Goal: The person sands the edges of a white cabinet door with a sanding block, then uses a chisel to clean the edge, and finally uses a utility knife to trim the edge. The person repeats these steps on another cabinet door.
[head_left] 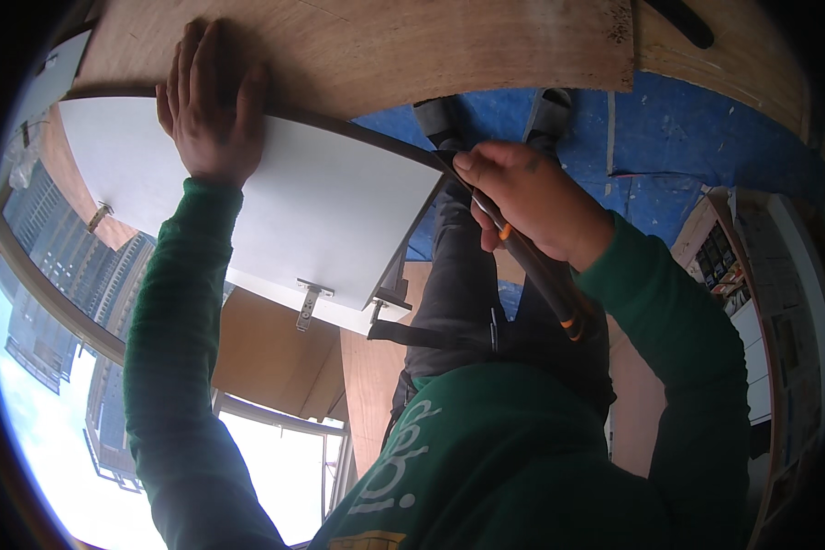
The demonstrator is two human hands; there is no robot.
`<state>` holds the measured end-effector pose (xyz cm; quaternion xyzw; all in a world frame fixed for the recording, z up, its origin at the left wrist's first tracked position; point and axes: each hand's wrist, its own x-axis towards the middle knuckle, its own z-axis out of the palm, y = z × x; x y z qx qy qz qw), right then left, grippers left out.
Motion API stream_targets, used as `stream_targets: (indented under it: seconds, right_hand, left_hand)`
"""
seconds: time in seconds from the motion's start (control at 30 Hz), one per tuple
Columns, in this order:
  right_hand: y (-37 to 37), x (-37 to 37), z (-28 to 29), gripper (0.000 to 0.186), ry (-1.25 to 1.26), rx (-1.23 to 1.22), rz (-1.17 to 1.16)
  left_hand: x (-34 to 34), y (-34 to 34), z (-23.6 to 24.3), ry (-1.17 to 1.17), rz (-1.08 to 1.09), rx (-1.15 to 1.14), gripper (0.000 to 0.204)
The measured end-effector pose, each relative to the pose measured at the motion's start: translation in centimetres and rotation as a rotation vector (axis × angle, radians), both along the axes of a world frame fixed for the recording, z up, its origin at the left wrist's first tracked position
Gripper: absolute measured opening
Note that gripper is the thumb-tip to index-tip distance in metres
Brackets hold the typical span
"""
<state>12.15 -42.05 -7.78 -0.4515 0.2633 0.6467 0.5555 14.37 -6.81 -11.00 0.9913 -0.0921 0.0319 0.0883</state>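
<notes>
My left hand (213, 101) lies flat, fingers spread, on the top edge of a white cabinet door (321, 211), where it meets a brown plywood panel (385, 46). My right hand (532, 197) grips a long dark tool with orange marks (550, 293); its tip touches the door's upper right corner. Two metal hinges (310, 301) sit along the door's lower edge. Both arms wear green sleeves.
Below me are my dark trousers and shoes (449, 119) on a blue floor covering (687, 137). A window (55, 302) at the left shows tall buildings and sky. Shelves with small items (720, 261) stand at the right. More plywood panels (376, 376) lie under the door.
</notes>
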Motion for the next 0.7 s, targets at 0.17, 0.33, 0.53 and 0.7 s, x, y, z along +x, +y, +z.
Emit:
stream_targets:
  seconds: [0.17,0.33,0.53,0.7]
  right_hand:
    - [0.0,-0.8,0.1,0.032,-0.023,0.061,-0.059]
    - [-1.6,-1.0,0.4,0.033,0.031,0.193,-0.202]
    - [-4.7,2.5,4.0,0.029,-0.263,0.18,-0.1]
    - [-6.4,12.0,10.1,0.027,-1.17,-0.325,0.175]
  left_hand:
    - [0.1,-0.1,0.1,0.014,0.016,-0.002,0.066]
    - [0.0,-0.1,0.1,0.012,0.014,-0.017,0.066]
    - [0.1,-0.6,0.2,0.022,0.036,-0.003,0.065]
    - [-0.1,-0.9,0.4,0.053,0.082,0.061,0.067]
